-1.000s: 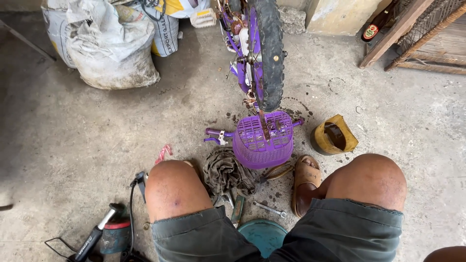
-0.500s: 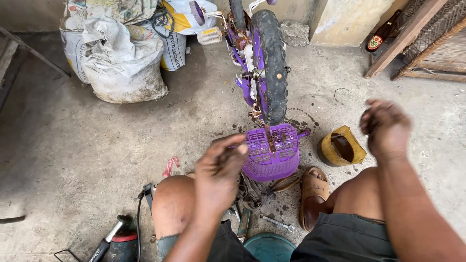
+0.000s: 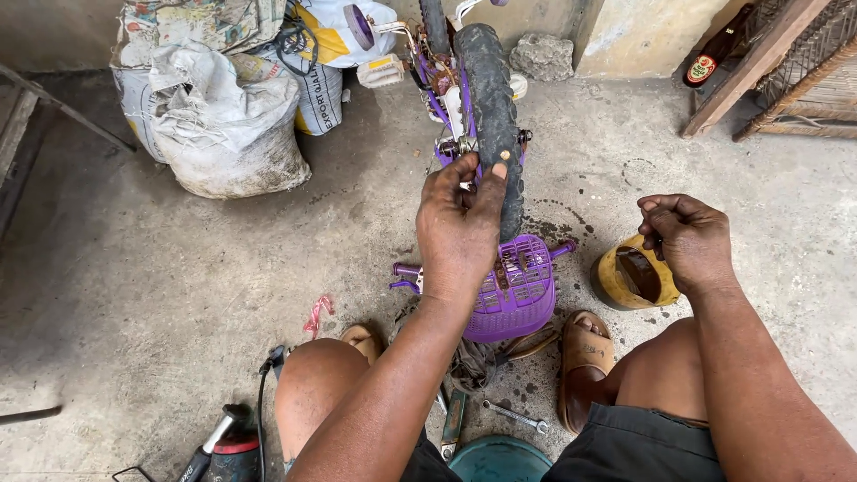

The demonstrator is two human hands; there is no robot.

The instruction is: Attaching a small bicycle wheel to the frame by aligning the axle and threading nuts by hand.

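A small purple bicycle lies upside down on the concrete floor, its black tyre (image 3: 489,98) pointing away from me and its purple basket (image 3: 518,295) nearest my knees. My left hand (image 3: 457,228) reaches forward over the basket, fingers and thumb touching the near side of the tyre. My right hand (image 3: 686,239) hovers loosely curled above a yellow sandal (image 3: 625,278) to the right; I cannot tell whether it holds anything small.
Filled sacks (image 3: 223,116) lean against the wall at back left. A grey rock (image 3: 544,55) sits behind the wheel. A wrench (image 3: 513,416), a rag (image 3: 473,366), a teal bowl (image 3: 500,460) and a hand pump (image 3: 223,442) lie near my legs. Wooden planks (image 3: 750,67) lean at right.
Both hands came into view from below. My left hand moved forward from above the basket onto the tyre; my right hand dropped lower toward the yellow sandal.
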